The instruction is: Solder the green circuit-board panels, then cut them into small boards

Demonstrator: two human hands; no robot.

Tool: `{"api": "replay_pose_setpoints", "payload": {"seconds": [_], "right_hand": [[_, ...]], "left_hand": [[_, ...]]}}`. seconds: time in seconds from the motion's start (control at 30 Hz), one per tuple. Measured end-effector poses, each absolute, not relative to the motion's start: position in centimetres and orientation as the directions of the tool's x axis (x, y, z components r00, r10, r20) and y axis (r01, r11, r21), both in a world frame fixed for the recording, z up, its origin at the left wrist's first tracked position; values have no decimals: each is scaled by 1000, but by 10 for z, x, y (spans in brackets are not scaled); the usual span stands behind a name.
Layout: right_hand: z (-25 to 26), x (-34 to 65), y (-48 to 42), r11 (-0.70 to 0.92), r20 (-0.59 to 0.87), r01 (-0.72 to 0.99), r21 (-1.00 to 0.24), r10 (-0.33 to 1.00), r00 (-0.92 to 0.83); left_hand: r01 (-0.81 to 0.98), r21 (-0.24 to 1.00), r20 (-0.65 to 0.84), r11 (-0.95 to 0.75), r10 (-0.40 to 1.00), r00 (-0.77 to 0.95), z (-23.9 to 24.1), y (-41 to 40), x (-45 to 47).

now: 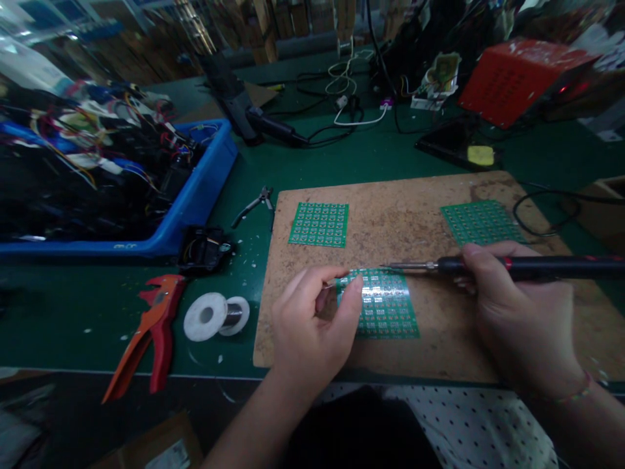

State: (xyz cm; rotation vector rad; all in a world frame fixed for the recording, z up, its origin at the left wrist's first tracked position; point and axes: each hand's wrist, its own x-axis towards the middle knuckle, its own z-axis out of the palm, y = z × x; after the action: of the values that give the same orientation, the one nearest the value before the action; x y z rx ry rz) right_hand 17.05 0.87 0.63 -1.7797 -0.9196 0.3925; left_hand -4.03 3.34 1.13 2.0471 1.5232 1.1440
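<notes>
My left hand (312, 319) is closed at the left side of a green circuit board (385, 306), its thumb over the board and its index finger at the top left corner. Whether a thin wire is also between those fingers I cannot make out. In my right hand (522, 312) is a soldering iron (452, 266), held level and pointing left. Its metal tip is at the board's upper edge; contact cannot be told. Both hands are over a brown wooden board (430, 345). A second circuit board (319, 225) lies behind my left hand, and a third (481, 221) behind my right hand.
On the left are a solder spool (208, 317), orange-red cutters (163, 312), small pliers (258, 202) and a blue bin (209, 176) of wired parts. Farther back stand a hot air gun (229, 98), a red box (517, 81) and an iron stand (454, 143) with a yellow sponge.
</notes>
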Motion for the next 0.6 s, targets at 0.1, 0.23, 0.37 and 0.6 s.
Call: {"api": "replay_pose_setpoints", "payload": {"seconds": [0.1,0.23,0.37,0.6], "right_hand": [[7,169,6,-124,191,406,-905,736,650],[7,167,3,-132,211,456,-880,751,625],[8,165,4,-144,228,511,-848,770,596],[8,164,5,-147,220,509,-848,777,590]], "left_hand": [[618,714,319,-329,939,131,11,30,-46],[680,623,365,-386,913,184,7,26,-44],[692,592,352,-413,905,239,6,27,-40],[675,585,391,-450,885,252,4,28,-42]]}}
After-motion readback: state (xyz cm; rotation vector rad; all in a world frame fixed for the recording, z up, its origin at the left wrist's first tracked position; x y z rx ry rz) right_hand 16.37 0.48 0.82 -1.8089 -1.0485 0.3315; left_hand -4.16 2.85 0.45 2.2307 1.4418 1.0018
